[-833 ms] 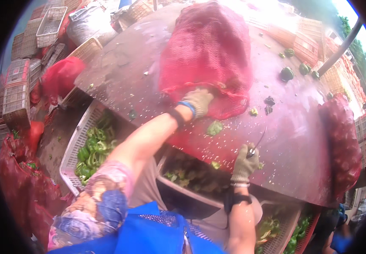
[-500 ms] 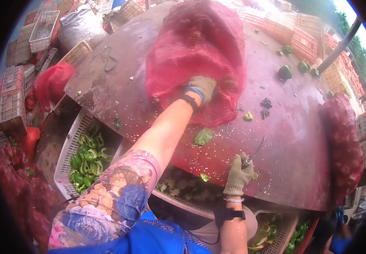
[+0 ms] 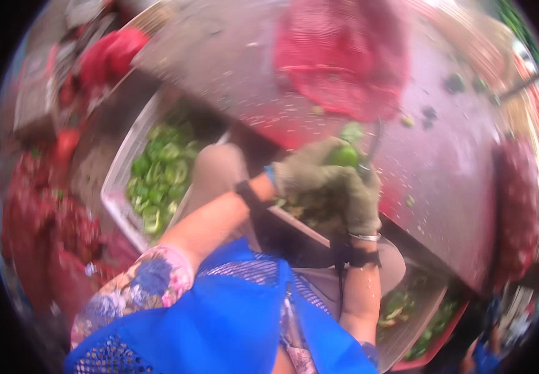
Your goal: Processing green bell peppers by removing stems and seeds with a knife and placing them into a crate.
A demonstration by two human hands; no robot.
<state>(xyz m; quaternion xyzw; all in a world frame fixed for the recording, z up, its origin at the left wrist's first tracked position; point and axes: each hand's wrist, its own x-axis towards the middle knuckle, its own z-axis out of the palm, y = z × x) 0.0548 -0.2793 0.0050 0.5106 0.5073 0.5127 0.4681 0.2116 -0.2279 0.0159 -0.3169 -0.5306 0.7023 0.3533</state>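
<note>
Above the near table edge, my gloved left hand (image 3: 307, 169) is closed round a green pepper (image 3: 345, 156). My gloved right hand (image 3: 363, 201) grips a small knife (image 3: 376, 142), its thin blade pointing up and away. Both hands meet at the pepper, and motion blurs the fingers; whether the blade touches the pepper I cannot tell. Beyond them a red mesh sack (image 3: 350, 50) lies on the table (image 3: 450, 206), its mouth toward me. A green leaf (image 3: 352, 131) rests just past the hands.
At left stands a pale crate (image 3: 109, 193) of cut green peppers (image 3: 157, 168). Below the table edge, between my knees, is a container of scraps (image 3: 307, 215). More crates (image 3: 416, 324) sit at lower right. A full red mesh sack (image 3: 514, 212) leans on the table's right side.
My left hand has come out of the mesh sack with a green pepper and moved back to my right hand. The right hand has risen with the knife. The whole view has shifted.
</note>
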